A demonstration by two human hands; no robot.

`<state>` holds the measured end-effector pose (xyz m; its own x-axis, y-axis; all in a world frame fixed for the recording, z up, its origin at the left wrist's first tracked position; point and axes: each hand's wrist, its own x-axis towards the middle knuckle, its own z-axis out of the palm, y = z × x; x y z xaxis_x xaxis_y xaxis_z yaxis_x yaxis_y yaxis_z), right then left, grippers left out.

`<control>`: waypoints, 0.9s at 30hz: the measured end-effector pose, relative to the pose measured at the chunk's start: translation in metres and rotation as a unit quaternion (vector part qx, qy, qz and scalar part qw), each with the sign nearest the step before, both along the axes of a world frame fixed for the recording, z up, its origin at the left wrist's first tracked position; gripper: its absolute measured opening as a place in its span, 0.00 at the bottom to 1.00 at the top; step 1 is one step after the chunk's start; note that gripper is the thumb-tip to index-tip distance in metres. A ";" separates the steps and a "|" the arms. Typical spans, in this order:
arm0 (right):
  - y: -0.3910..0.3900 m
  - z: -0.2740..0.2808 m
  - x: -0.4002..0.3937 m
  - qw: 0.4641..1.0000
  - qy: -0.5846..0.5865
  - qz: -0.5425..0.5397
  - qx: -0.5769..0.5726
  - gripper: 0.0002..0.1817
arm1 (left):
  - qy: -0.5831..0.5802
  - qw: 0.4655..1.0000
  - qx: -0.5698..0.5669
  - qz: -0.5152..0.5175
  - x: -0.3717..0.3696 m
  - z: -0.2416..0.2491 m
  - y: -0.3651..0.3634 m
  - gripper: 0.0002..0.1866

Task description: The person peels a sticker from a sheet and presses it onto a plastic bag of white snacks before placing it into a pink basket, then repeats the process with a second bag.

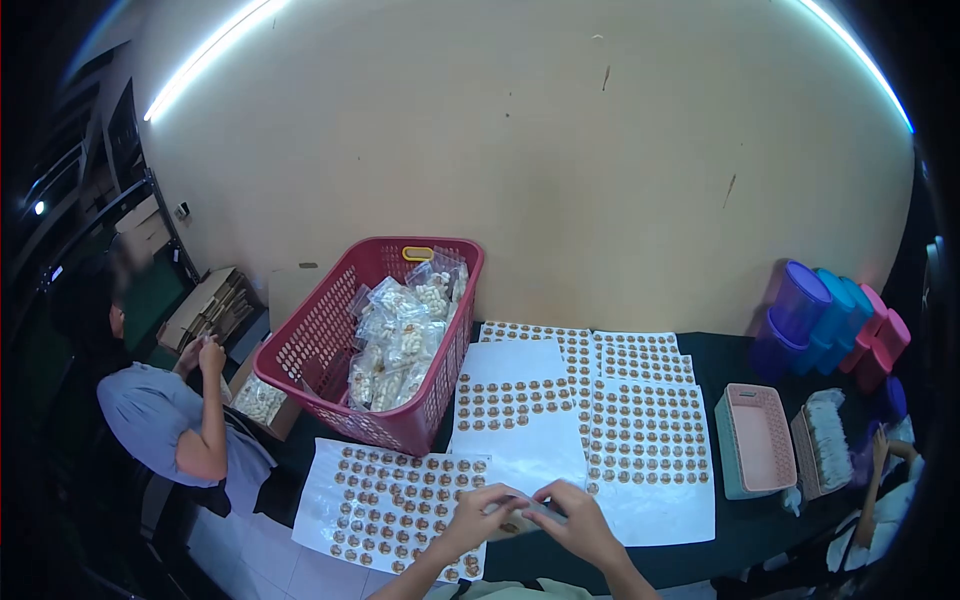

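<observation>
My left hand (484,517) and right hand (574,521) are both grasping, fingertips pinched on opposite sides of 1 small, clear, thin plastic packet (532,511). The packet is between my 2 hands, close in front of my body; I cannot tell what it contains. Below and left lies a white paper sheet dotted with round brown stickers (385,498); just beyond is a partly bare white sticker sheet (522,440). A deep dark-red plastic basket (372,428) stands past them on the black-covered table (748,527), holding clear packets of pale pieces (405,338).

To handle this well, I judge I should keep both pinches at the edges, leaving the middle uncovered, and hold the film taut without stretching it. Such thin plastic probably creases easily, so even, light tension seems best. Keeping my wrists off the stickers should stop any from catching on my skin.
</observation>
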<state>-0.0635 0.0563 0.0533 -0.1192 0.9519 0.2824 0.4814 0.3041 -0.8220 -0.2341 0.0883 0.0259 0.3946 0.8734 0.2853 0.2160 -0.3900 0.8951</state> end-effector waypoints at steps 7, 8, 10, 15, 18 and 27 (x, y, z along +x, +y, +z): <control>-0.008 -0.015 -0.037 1.000 -0.004 0.015 0.010 0.11 | 0.008 0.994 0.030 0.100 -0.010 0.002 0.008 0.05; -0.008 -0.014 -0.042 1.000 0.020 0.011 -0.014 0.12 | 0.048 0.979 0.141 0.139 -0.013 0.001 0.009 0.04; -0.007 -0.011 -0.049 0.999 -0.002 0.032 -0.021 0.13 | 0.023 0.978 0.126 0.163 -0.022 0.006 0.009 0.03; -0.008 -0.003 -0.062 0.992 0.014 0.118 -0.045 0.09 | -0.005 0.951 0.115 0.286 -0.040 0.008 0.006 0.05; -0.010 -0.009 -0.066 0.985 0.059 0.151 -0.056 0.08 | -0.053 0.945 0.069 0.314 -0.047 -0.006 0.006 0.06; -0.020 -0.035 -0.062 0.879 0.288 0.219 -0.310 0.09 | -0.176 0.960 0.003 0.218 -0.050 -0.014 -0.008 0.12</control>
